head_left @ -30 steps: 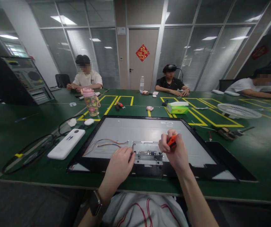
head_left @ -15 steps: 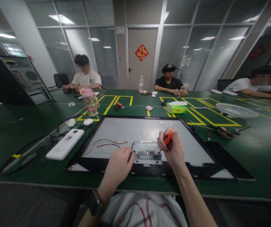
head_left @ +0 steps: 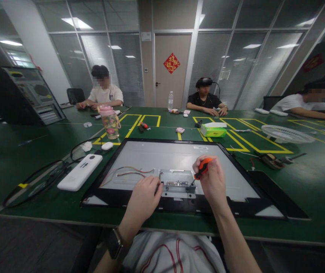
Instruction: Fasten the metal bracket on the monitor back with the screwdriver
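Note:
A flat display panel (head_left: pixel 157 155) with a black frame lies back side up before me. On it sits a metal bracket (head_left: pixel 176 177) with a row of connector ports. My right hand (head_left: pixel 213 178) is wrapped round an orange and black screwdriver (head_left: pixel 203 168), held tilted, its tip at the bracket's right end. My left hand (head_left: pixel 145 193) rests at the bracket's left edge with fingers curled together; whether something is between them is hidden. Thin coloured wires (head_left: pixel 131 172) lie on the panel left of the bracket.
A white power bank (head_left: pixel 80 172) and black cables lie left, with a pink-lidded bottle (head_left: pixel 110 125) behind. A green tissue pack (head_left: pixel 213 130), a white fan grille (head_left: pixel 287 134) and a black slab (head_left: pixel 278 193) are rightward. Three people sit across the table.
My right hand has opened its grip slightly and shifted a little to the right, showing more of the screwdriver. The whole view has shifted slightly; my left hand keeps its place at the bracket.

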{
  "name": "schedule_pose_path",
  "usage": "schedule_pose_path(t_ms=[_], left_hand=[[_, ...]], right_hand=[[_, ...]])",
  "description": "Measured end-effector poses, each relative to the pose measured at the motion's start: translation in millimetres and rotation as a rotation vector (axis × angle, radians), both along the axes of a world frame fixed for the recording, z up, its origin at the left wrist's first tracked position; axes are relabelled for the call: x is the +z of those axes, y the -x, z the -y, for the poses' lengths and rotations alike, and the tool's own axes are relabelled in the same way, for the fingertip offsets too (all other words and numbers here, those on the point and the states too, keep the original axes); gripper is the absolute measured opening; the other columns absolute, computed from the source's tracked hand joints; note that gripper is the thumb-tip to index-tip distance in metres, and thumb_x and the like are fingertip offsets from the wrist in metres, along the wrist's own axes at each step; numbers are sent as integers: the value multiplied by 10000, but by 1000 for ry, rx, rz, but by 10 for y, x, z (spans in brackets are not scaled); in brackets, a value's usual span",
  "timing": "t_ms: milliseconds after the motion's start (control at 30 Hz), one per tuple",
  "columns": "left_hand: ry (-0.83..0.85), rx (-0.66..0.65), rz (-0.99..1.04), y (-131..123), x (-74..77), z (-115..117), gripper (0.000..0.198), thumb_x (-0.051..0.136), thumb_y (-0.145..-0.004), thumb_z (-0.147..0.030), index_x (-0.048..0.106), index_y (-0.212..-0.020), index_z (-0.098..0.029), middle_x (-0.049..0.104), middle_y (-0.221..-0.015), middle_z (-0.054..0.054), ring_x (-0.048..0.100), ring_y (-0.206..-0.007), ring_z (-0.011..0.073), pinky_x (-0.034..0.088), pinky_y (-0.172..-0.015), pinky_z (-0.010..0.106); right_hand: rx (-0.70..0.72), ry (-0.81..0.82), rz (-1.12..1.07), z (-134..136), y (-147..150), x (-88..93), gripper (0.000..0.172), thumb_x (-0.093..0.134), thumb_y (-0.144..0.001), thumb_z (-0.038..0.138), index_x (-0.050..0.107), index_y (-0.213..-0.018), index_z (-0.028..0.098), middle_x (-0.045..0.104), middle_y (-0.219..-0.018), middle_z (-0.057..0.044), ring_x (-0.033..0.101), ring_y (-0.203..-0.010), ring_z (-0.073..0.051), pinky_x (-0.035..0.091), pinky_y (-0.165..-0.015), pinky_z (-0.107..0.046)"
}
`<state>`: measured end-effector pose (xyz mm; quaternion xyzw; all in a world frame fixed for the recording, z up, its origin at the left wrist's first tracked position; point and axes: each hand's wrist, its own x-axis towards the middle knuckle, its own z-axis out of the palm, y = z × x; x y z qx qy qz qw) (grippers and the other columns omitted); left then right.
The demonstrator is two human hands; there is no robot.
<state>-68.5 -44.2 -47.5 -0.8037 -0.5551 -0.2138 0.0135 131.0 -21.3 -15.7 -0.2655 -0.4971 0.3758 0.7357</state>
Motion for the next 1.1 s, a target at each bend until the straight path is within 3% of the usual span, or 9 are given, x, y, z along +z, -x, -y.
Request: schedule_pose_path(t_ms=[133,200,367,500,567,767,833,967,1100], left_hand=[[-10,-7,28,4,-16,-7,181,452,-939,-203,604,-843,-185,646,-838,41,592,-777,190,441,-737,318],[-12,-6,33,3,-24,-9,179,452,-941,-211,605,-852,-185,644,-838,40,591,-781,188,441,-737,317],[1,8,24,-7,-20,-4,183,438,-951,-215,591,-854,-186,638,-842,42,590,-798,196,443,-739,325],[1,3,24,-6,-21,-3,186,437,-950,-210,597,-859,-184,639,-845,45,593,-805,196,447,-744,324],[-5,-3,25,-4,-23,-3,188,436,-948,-208,602,-861,-183,641,-844,46,595,-807,195,446,-747,323],[5,7,26,-3,-8,5,184,443,-948,-215,600,-856,-188,640,-836,40,597,-801,199,445,-741,323],[5,6,25,-4,-2,6,181,444,-950,-215,597,-856,-189,638,-841,39,599,-809,201,444,-741,322],[14,9,16,-4,-4,2,173,446,-951,-214,589,-857,-189,633,-836,36,597,-808,209,439,-743,329],[15,8,13,-3,-17,-5,176,442,-952,-212,587,-855,-187,630,-827,36,596,-801,210,435,-745,332]], right_hand=[[-213,-38,256,67,-246,-43,165,731,-794,366,670,-848,222,632,-827,-39,607,-775,-191,530,-683,-334],[-216,-21,326,135,-346,-40,249,766,-763,282,674,-989,231,692,-881,-47,667,-803,-213,568,-754,-389],[-156,-5,448,259,-426,-4,256,584,-915,312,617,-1163,258,674,-1133,-92,689,-964,-240,563,-866,-435],[-324,7,531,258,-400,-31,259,723,-802,332,663,-1041,250,635,-1052,-70,649,-924,-226,554,-839,-396],[-379,49,524,263,-392,-46,334,741,-787,324,649,-1100,252,652,-990,-61,650,-896,-223,552,-847,-408],[-202,38,583,319,-418,-1,383,565,-921,322,503,-1298,288,644,-1189,-96,694,-933,-223,576,-849,-423],[-242,22,665,313,-429,8,393,597,-900,338,516,-1281,287,641,-1170,-93,684,-932,-227,576,-843,-419],[-435,14,730,280,-451,-15,438,700,-818,331,570,-1232,266,642,-920,-47,657,-801,-211,578,-809,-418],[-259,34,655,305,-472,-22,509,616,-882,309,448,-1362,277,657,-1021,-72,683,-865,-211,580,-850,-427]])
